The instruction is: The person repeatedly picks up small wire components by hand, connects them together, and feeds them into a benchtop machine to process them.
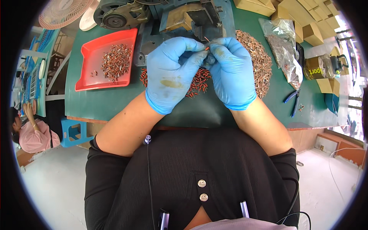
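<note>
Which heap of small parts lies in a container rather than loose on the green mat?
The reddish heap in the red tray, left of the hands; the other two heaps lie bare on the mat.

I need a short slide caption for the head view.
Two gloved hands, left hand and right hand, pinch a small red part over a green table.

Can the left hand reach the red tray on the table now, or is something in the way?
Probably yes. The red tray lies open on the table, left of the left hand, with nothing between them. But that hand is now pinching a small part together with the right hand.
</note>
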The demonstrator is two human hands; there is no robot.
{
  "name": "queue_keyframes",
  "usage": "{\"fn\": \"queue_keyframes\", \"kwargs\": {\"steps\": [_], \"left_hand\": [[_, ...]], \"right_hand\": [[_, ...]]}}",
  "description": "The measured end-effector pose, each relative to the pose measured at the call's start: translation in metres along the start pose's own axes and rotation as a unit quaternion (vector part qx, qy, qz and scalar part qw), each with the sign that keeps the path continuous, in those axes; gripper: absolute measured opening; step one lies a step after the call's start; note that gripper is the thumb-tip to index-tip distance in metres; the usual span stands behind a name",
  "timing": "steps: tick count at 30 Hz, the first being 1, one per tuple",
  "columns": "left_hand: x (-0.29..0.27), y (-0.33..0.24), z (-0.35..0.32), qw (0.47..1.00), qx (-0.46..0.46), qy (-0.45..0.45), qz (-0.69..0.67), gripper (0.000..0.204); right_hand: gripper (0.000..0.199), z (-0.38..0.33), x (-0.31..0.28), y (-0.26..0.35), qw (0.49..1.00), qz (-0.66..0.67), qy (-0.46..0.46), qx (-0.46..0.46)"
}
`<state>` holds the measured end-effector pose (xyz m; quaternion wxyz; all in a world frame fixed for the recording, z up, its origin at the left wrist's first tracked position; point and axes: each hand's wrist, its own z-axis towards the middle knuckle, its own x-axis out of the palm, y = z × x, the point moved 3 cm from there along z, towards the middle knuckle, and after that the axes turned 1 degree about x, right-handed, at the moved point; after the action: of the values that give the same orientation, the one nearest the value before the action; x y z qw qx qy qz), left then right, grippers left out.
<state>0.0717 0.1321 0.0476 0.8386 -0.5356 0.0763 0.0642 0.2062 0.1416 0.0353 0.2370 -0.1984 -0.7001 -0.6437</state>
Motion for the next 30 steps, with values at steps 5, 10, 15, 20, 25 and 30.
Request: {"fn": "queue_keyframes", "kwargs": {"steps": [5,10,15,20,25,30], "left_hand": [[-0.011,-0.001,0.027,0.993,0.056,-0.065,0.080,0.007],[-0.010,0.007,0.056,0.981,0.111,-0.138,0.073,0.012],[-0.003,0.013,0.069,0.934,0.248,-0.192,0.169,0.010],[0.000,0.024,0.078,0.933,0.248,-0.216,0.144,0.010],[0.003,0.029,0.085,0.935,0.243,-0.224,0.133,0.011],[0.005,0.028,0.090,0.920,0.254,-0.224,0.196,0.013]], "right_hand": [[0.011,0.020,0.016,0.014,0.970,-0.196,-0.025,-0.142],[0.009,0.047,0.027,0.022,0.923,-0.304,-0.064,-0.225],[0.013,0.065,0.022,0.022,0.871,-0.368,-0.101,-0.311],[0.014,0.068,0.028,0.021,0.870,-0.374,-0.133,-0.292],[0.014,0.082,0.020,0.018,0.846,-0.405,-0.127,-0.323],[0.014,0.088,0.018,0.018,0.847,-0.402,-0.123,-0.324]]}}
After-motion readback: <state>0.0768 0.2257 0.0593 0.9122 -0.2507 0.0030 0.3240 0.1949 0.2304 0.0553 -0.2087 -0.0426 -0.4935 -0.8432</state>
